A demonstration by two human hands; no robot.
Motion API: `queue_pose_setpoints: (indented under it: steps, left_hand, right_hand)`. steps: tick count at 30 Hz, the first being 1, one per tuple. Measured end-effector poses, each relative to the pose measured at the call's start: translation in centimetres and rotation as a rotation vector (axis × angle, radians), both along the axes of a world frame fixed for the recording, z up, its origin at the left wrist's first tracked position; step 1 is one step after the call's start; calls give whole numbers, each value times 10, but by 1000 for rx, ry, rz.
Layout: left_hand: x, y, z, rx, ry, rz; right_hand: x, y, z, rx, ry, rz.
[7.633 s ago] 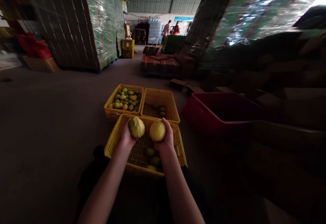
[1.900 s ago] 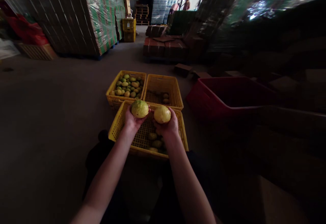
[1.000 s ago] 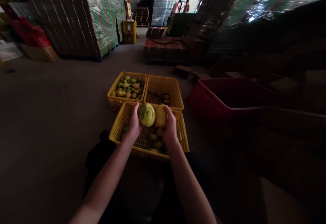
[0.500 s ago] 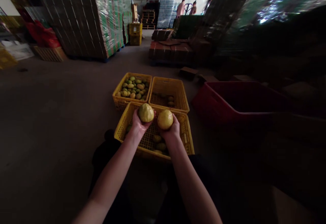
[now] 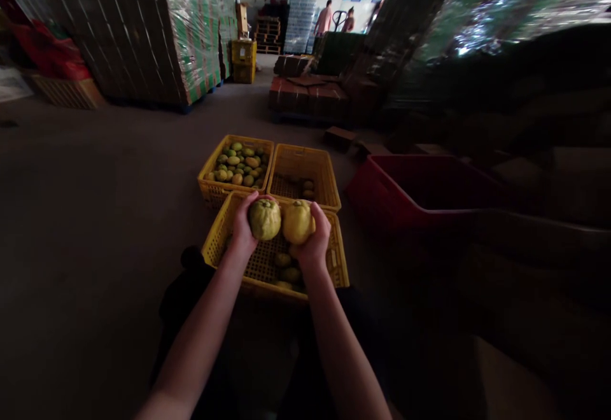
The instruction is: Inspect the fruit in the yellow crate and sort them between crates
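Note:
My left hand (image 5: 244, 229) is wrapped round a round, ribbed yellow-green fruit (image 5: 265, 219), its stem end facing up. A yellower, lumpy fruit (image 5: 298, 221) sits in my right hand (image 5: 315, 238), thumb along its side. Both fruits are held side by side above the nearest yellow plastic crate (image 5: 341, 254), a small gap between them. Inside that crate lie several dull green-yellow fruits (image 5: 289, 274), partly hidden by my right wrist; my hands cover part of the crate's far side. The exact kind of fruit is hard to tell in the dim light.
Behind stand a yellow crate (image 5: 203, 181) full of green and yellow fruits (image 5: 233, 161) and another yellow crate (image 5: 334, 181) with a few. To the right is a red tub (image 5: 405, 194). Wrapped pallet stacks (image 5: 186, 44) and flat cartons (image 5: 308, 95) stand farther back, with people (image 5: 324, 19) beyond.
Both fruits have been turned in my hands, so their stem ends now show. My hands have moved slightly closer together, and the whole view has shifted a little to the right.

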State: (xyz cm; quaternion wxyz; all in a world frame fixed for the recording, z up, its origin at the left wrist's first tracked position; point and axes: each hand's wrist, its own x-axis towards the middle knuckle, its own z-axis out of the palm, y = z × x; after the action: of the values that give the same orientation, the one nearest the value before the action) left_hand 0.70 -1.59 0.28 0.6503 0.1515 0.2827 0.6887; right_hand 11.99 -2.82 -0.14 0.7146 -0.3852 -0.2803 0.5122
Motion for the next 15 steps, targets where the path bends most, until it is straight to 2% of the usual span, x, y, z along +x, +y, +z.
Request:
queue_pose_setpoints:
  steps: [2, 5, 7, 9, 12, 15]
  left_hand:
    - [0, -1, 0, 16, 18, -11]
    - [-2, -1, 0, 18, 14, -28]
    - [-2, -1, 1, -29, -9, -40]
    - [-2, -1, 1, -139, -63, -26]
    - [0, 0, 3, -311, -141, 23]
    - [1, 1, 6, -339, -172, 22]
  right_hand:
    - [3, -5, 4, 118, -168, -46]
    - [5, -8, 5, 147, -236, -39]
    - [4, -5, 3, 75, -163, -50]
    - [0, 1, 0, -66, -8, -33]
    - [-3, 9, -4, -258, 280, 72]
    - [-1, 13, -2, -292, 402, 125]
